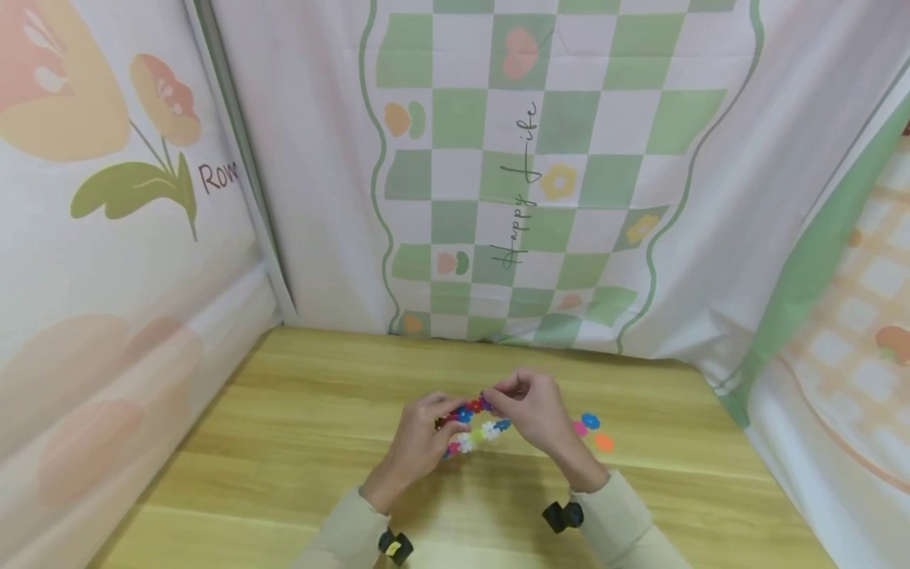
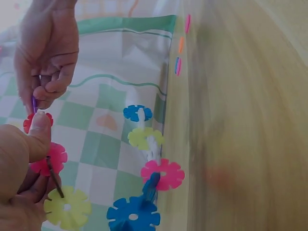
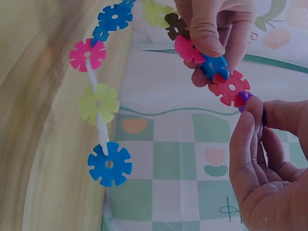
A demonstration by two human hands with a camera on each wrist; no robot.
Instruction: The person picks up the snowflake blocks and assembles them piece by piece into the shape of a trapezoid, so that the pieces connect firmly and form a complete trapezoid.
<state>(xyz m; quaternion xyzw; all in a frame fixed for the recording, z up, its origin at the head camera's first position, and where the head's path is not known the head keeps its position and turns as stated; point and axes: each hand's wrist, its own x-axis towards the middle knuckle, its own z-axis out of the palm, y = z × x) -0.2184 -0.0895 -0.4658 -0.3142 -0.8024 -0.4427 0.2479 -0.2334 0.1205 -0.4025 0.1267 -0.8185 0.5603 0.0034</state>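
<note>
A chain of slotted plastic snowflake discs hangs in a loop from my left hand (image 1: 415, 438). Its thumb and fingers pinch the chain near a pink disc (image 3: 188, 49) and a blue disc (image 3: 214, 67). Beyond them a red disc (image 3: 232, 87) sticks out. My right hand (image 1: 533, 411) pinches a purple disc (image 3: 243, 102) edge-on against the red disc's rim; how far the slots engage is hidden by the fingers. The chain's other end, a blue disc (image 3: 109, 163), dangles free below white and yellow-green discs (image 3: 98, 104).
Loose blue (image 1: 590, 420), orange (image 1: 603, 442) and pink (image 1: 580, 428) discs lie on the wooden table (image 1: 320, 379), right of my right hand. A checked curtain (image 1: 519, 237) hangs along the table's back edge. Each wrist carries a black camera (image 1: 562, 516).
</note>
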